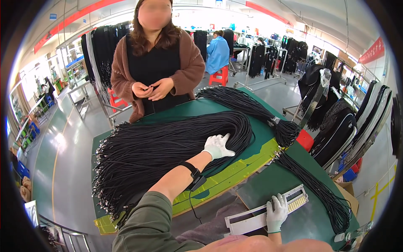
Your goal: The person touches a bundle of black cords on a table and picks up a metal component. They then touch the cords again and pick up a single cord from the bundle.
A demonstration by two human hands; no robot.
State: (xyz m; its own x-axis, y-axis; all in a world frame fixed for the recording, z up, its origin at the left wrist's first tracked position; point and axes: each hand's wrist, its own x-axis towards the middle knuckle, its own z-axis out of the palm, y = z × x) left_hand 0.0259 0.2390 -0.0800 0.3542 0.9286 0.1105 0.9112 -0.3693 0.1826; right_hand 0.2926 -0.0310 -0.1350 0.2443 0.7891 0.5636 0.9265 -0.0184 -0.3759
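Observation:
A wide pile of black cables (163, 147) with metal connector ends along its left side lies across the green table. On the looped right end of this pile rests my left hand (216, 147), in a white glove, its fingers spread and holding nothing. At the lower right, my white-gloved right hand (277, 213) has its fingers bent over a long white panel (245, 225). This panel has rectangular openings, with a row of pale yellowish pieces in its right part. The underside of the right hand's grip is hidden.
Another tied cable bundle (239, 101) runs along the far right, and a thinner one (315, 189) lies right of the panel. Yellow tape (226, 176) covers the near table edge. A person (157, 63) stands across the table. Loaded racks (357, 126) stand to the right.

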